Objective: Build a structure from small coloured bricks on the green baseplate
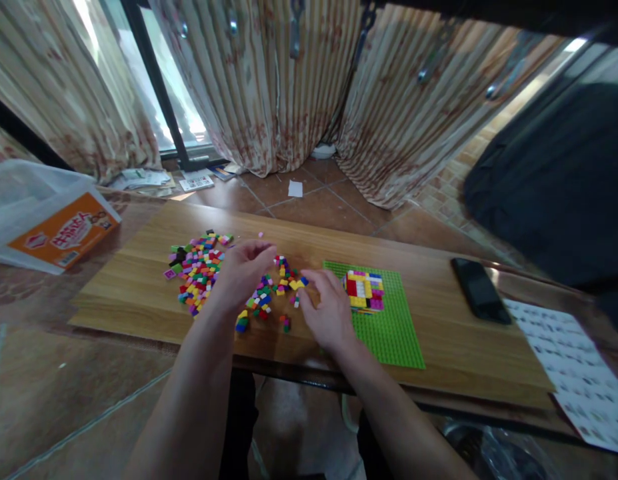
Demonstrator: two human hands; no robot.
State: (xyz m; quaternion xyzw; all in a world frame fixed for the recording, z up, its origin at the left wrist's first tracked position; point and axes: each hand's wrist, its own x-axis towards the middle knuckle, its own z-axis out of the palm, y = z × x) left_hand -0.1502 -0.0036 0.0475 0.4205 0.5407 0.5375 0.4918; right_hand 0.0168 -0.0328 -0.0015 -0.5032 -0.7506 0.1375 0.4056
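Observation:
My left hand point(245, 272) hovers over the right side of a pile of loose toy building bricks point(196, 267). Its fingers are bent together, and whatever they may hold is hidden. My right hand point(329, 308) is closed at a few yellow and blue building bricks point(299, 283), which sit between its thumb and forefinger. Just right of that hand, a multicoloured brick build point(363, 291) stands on a green baseplate point(389, 333). Smaller groups of bricks point(261, 297) lie between my hands, and a small red and green cluster point(285, 323) lies nearer me.
The wooden board point(453, 360) carries all the bricks. A black phone point(481, 290) lies at right, beside a printed sheet point(563, 360). A clear plastic box point(49, 220) with an orange label is at the far left. Striped curtains point(309, 87) hang behind.

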